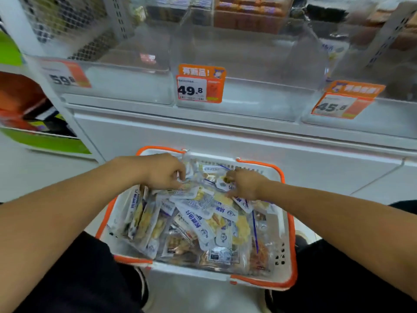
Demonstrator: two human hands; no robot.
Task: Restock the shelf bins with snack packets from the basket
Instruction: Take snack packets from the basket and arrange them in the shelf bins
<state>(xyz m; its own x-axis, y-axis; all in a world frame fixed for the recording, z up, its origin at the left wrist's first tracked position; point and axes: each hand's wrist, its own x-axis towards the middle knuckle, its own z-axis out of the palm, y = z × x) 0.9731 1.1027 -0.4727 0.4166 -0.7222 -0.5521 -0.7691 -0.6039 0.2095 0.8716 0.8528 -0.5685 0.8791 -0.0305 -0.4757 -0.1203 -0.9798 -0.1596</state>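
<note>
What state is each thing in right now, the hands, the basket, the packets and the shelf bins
Left hand: fingers curled, gripping snack packets at the basket's far end.
Right hand: down among the packets, fingers curled onto one.
Basket: on the floor, full of packets.
Snack packets: heaped loosely, sealed.
Middle bin, tagged 49.8: looks empty.
Left bin, tagged 59: nearly empty.
Right bin, tagged 45.8: contents unclear.

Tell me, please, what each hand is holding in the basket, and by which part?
The left hand grips snack packets at the far end of the pile. The right hand touches packets too, but its hold cannot be told through the blur.
</note>
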